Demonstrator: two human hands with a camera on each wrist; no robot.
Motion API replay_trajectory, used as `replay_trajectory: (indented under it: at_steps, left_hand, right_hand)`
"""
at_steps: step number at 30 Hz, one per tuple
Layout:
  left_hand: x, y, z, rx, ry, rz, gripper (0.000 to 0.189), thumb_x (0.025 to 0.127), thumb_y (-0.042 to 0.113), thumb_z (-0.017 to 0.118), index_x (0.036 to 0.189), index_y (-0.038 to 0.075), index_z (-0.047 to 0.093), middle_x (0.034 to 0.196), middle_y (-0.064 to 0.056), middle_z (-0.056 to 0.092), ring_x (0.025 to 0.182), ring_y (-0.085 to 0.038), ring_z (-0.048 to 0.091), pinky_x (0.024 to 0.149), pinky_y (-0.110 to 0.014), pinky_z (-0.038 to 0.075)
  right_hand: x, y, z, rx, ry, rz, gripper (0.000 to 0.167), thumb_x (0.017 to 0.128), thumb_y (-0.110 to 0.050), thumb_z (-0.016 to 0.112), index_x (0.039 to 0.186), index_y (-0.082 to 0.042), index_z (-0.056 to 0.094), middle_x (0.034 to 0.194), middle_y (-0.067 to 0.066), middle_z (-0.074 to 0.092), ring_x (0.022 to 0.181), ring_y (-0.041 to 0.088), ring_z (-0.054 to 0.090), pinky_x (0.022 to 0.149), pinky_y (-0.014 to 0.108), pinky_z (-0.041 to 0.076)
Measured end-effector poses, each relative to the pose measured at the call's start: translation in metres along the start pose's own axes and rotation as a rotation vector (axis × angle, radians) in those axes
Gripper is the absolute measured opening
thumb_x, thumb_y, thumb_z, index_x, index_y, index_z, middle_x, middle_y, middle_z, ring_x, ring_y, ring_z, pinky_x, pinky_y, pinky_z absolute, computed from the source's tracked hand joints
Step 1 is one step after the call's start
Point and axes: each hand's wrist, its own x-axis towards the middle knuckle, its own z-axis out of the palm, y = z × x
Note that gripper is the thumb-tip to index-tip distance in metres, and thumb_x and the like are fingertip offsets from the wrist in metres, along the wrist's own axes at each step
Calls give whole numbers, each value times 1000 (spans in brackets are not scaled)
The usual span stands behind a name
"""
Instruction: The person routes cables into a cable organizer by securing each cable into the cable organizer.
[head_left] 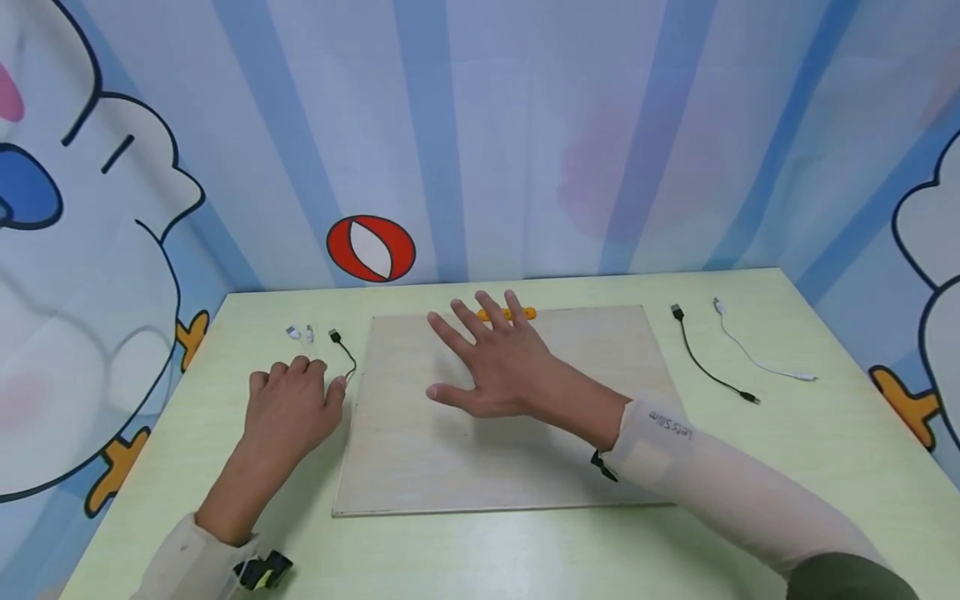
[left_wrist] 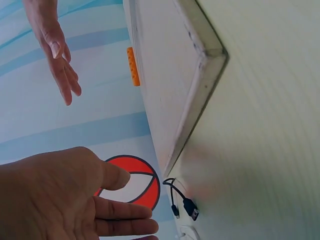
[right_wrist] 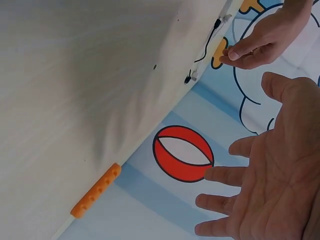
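Near the worktop's (head_left: 450,550) far-left corner, my relaxed left hand (head_left: 292,408) seemingly sought a black cable (head_left: 335,336), needing a pinch; my right hand (head_left: 502,367) hovered, spread.

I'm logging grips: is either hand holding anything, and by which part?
Nothing is held: the left hand is empty near a black cable, the right hand spread above the board.

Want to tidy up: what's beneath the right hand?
The right hand is above the board, covering some surface and part of the orange stick in the head view.
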Motion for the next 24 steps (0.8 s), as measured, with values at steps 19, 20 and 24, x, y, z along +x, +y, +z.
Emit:
replay_trajectory:
  at_steps: [19,20,24]
  left_hand:
    - [-2,-10,11,56,11,48,15,104,3,67,93,-6,71,86,-21,71,87,-45,72,83,-60,54]
    - [-2,-10,11,55,10,50,14,103,2,67,92,-6,71,86,-21,70,86,-45,72,82,-60,53]
    - [-3,-12,11,46,8,48,11,102,-1,66,93,-6,71,86,-21,70,86,-44,71,81,-59,52]
  right_hand:
    - [40,-34,13,-42,-70,-62,81,112,-73,36,182,-35,19,188,10,29,176,43,19,138,76,12]
    - [41,-35,13,-43,-70,-65,80,113,-72,36,182,-34,19,188,10,30,176,43,20,138,76,13]
    - [48,-36,12,-49,-62,-69,76,115,-67,36,182,-34,22,187,9,33,175,42,23,138,74,15]
